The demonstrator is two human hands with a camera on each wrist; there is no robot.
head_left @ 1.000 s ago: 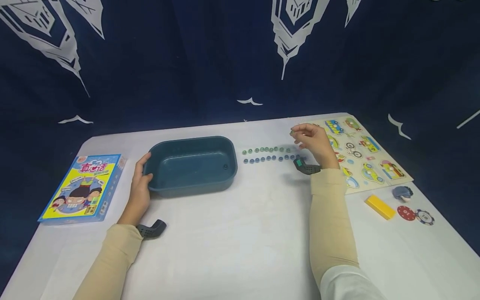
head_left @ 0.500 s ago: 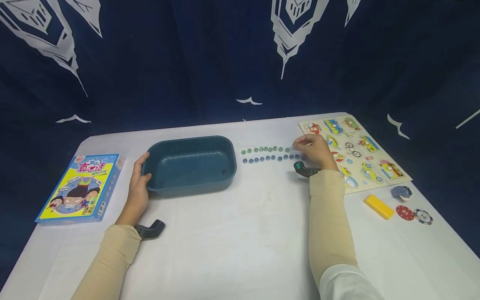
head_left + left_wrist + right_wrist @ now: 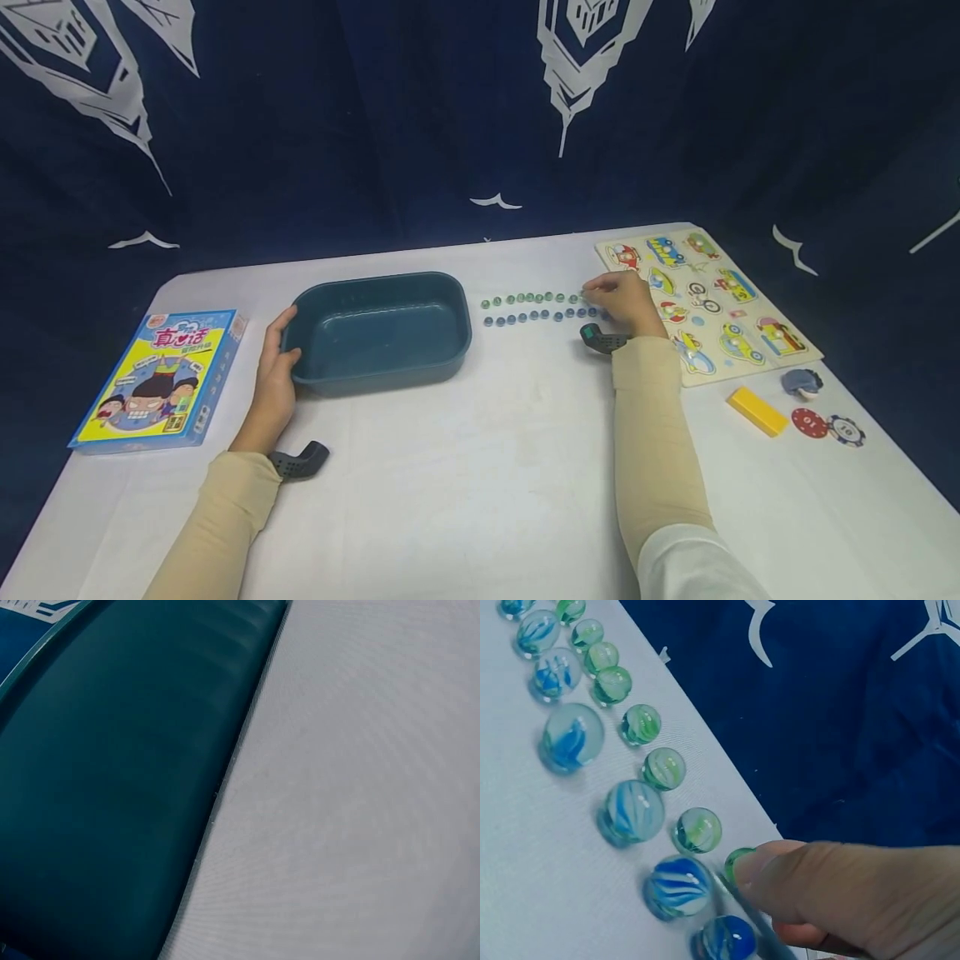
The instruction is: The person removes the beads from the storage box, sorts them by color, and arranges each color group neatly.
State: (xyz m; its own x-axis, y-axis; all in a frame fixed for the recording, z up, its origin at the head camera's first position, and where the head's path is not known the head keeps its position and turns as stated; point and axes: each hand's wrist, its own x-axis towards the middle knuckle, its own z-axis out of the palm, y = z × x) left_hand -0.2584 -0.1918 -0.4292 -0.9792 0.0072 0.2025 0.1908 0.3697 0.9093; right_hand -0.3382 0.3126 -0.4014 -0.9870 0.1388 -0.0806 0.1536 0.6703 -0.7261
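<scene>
In the head view my left hand [image 3: 272, 379] lies against the left end of a dark teal plastic basin [image 3: 375, 379], with the thumb at the near corner and the fingers along the side. The left wrist view shows the basin's outer wall [image 3: 112, 780] but no fingers. My right hand [image 3: 626, 300] pinches a green marble [image 3: 735, 864] between thumb and finger at the right end of a row of green marbles [image 3: 529, 297]. That marble is partly covered by the thumb [image 3: 780, 877]. Nearer to me runs a row of blue marbles [image 3: 534, 315].
A boxed game [image 3: 153, 379] lies at the left. On the right are a puzzle board [image 3: 708, 300] with vehicle pictures, a yellow block [image 3: 757, 411], a small blue-grey object [image 3: 802, 383], a red chip [image 3: 810, 422] and a white-and-dark chip [image 3: 846, 431]. A dark curtain hangs behind the white table.
My right hand has come down with the green marble to the row's right end. A small dark ball seen earlier inside the basin is out of sight now. My left hand stays at the basin.
</scene>
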